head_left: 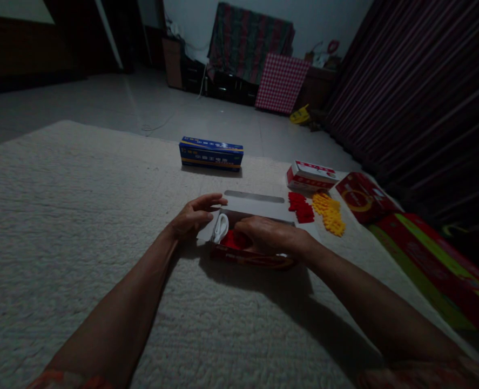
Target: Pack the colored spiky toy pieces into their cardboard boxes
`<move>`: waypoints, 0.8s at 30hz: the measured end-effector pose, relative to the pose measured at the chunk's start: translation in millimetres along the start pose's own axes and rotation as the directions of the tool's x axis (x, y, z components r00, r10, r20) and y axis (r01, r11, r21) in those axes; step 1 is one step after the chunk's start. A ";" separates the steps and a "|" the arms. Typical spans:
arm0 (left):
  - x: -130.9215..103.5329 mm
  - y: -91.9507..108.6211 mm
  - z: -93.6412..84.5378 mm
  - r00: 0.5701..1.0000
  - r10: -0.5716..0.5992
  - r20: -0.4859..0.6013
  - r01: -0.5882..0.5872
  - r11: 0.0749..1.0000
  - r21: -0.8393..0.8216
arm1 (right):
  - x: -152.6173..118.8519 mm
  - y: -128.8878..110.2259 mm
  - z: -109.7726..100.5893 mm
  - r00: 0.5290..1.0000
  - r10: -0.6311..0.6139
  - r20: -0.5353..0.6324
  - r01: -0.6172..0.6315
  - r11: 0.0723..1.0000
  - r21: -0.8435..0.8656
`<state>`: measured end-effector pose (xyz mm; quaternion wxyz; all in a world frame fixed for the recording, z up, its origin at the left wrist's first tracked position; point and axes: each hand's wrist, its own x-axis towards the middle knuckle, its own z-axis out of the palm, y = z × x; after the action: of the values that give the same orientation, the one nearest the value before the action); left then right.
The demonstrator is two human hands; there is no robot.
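Observation:
An opened red box (pixel 255 258) with its white lid flap (pixel 255 204) raised at the back sits on the pale quilted cover. Inside it lie a coiled white cord (pixel 221 228) at the left end and a red item (pixel 233 239). My right hand (pixel 265 233) reaches into the box with its fingers bent down at the red item; the fingertips are hidden. At the box's left end is my left hand (pixel 194 216), fingers apart, beside the side flap, with nothing held in it.
A blue box (pixel 210 155) stands beyond. To the right are a red-and-white box (pixel 311 176), red pieces (pixel 301 207), yellow pieces (pixel 329 214), a dark red box (pixel 364 198) and a large red-and-green box (pixel 437 265). A dark curtain (pixel 417 86) hangs at the right.

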<state>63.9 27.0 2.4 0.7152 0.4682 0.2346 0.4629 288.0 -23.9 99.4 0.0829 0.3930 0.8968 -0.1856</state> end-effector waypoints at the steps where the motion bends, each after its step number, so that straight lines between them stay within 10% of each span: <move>1: 0.0 0.0 0.1 1.000 -0.001 0.002 0.001 1.000 -0.002 | 0.6 0.6 0.6 1.000 -0.009 -0.006 0.009 1.000 0.016; 14: -0.1 -0.5 0.5 1.000 0.006 0.000 -0.006 1.000 -0.002 | 4.0 -0.7 19.9 0.987 -0.090 -0.135 0.090 0.996 -0.003; 24: -1.5 1.4 5.0 1.000 0.010 0.009 -0.010 1.000 -0.020 | -0.2 -0.1 -5.4 0.997 0.038 0.061 -0.043 0.996 0.079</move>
<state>66.3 23.6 5.8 0.7187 0.4641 0.2243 0.4667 288.0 -21.9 104.5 0.0975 0.4086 0.8775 -0.2313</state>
